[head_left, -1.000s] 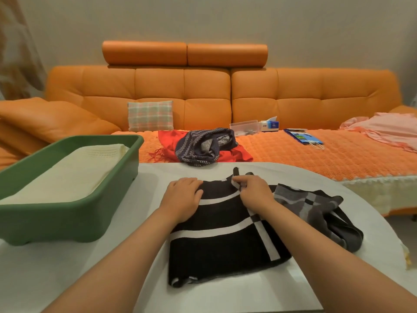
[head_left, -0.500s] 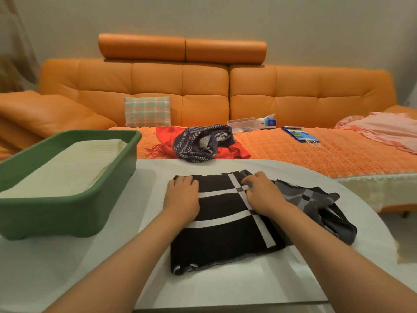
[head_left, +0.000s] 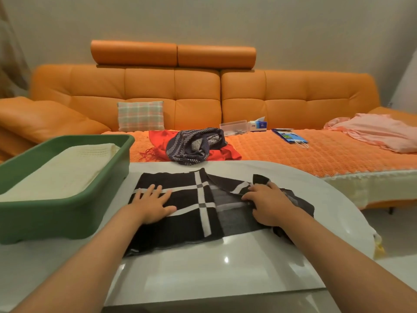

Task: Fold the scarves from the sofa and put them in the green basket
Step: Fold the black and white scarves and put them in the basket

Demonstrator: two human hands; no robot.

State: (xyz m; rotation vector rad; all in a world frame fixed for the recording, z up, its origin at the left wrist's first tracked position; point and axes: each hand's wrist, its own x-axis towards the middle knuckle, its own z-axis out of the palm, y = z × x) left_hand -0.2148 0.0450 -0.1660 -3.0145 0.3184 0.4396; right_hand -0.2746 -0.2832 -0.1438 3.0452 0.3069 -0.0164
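Now scarf point(head_left: 191, 213) btwn basket point(head_left: 67, 208), table point(head_left: 225, 267) edge

Both bare forearms stretch forward, the left from the lower left and the right from the lower right, angling in towards each other. The left hand point(head_left: 151, 205) lies palm down with its fingers straight and spread, pressing flat on the scarf point(head_left: 187, 220). The right hand point(head_left: 268, 202) is knuckles up, fingers and thumb curled, pinching a fold of it.

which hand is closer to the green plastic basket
Left. The left hand presses the black-and-white checked scarf beside the green plastic basket; the right hand grips the scarf's opposite end.
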